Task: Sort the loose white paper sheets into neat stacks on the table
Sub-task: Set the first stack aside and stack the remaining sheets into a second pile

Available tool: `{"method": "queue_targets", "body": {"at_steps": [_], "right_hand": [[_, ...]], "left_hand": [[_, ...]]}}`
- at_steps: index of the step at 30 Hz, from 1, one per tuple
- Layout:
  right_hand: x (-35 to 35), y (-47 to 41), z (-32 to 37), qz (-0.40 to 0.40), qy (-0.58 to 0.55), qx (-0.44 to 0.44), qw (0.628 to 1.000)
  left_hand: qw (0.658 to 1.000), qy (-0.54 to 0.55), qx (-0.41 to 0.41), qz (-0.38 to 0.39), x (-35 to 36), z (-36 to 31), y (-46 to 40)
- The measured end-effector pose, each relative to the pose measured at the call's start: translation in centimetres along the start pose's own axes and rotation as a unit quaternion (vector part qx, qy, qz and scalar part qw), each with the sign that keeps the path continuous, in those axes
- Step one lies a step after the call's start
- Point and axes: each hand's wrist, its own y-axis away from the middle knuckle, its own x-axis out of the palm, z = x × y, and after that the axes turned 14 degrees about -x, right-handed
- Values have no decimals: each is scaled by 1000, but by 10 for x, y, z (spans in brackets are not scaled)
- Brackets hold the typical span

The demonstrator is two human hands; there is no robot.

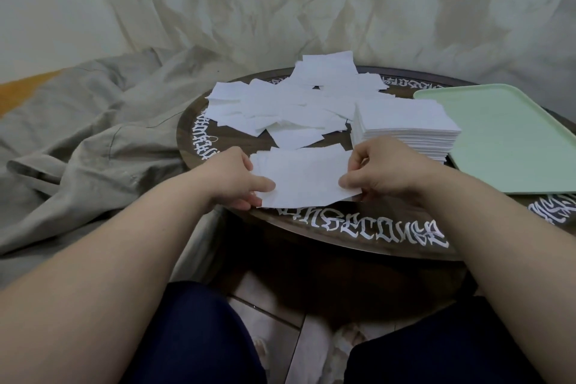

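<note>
Paper in both hands now: my left hand [240, 179] pinches the left edge of a small bundle of sheets [304, 179], thumb on top and fingers curled under, and my right hand [378, 170] pinches the right edge the same way. The bundle sits low over the near side of the round table [358, 235], just in front of the loose pile [286, 103] spread across the middle. To my right stands the tall neat stack [405, 126], right beside the green tray [505, 137].

Edges in my bundle look slightly fanned, so I reckon the job is squaring them first: loosen the pinch a touch, tap the long edge on the table, let the sheets slide level, then firm up again. After that, I'd carry it over to the stack and lower it flat, corners matched, letting go gently so the tower doesn't shift. Plenty of loose sheets left, I'd say.
</note>
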Motion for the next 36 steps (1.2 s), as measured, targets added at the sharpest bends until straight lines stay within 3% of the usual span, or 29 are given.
{"method": "queue_targets", "body": {"at_steps": [4,13,17,22,24,29,36], "right_hand": [[1,3,5,25,13,6,1000],[-2,-5,-8,-42,88,-89,991],[-5,-11,-16,-117,2,-94,989],[-3,-13,-32,-69,9,-41,997],[-2,-12,-36,-62,14,-26,998],[-1,-15,-40,-58,-4,-24,998],[8,-20,-37,-50,0,-49,998]], "left_hand": [[998,-20,40,-48,4,2,2],[961,-78,178,-195,2,3,0],[956,-6,237,-173,-5,0,7],[952,-134,232,-148,0,5,1],[935,-191,255,-159,2,2,2],[851,-355,346,-172,13,2,5],[826,-402,350,-185,15,10,-7]]}}
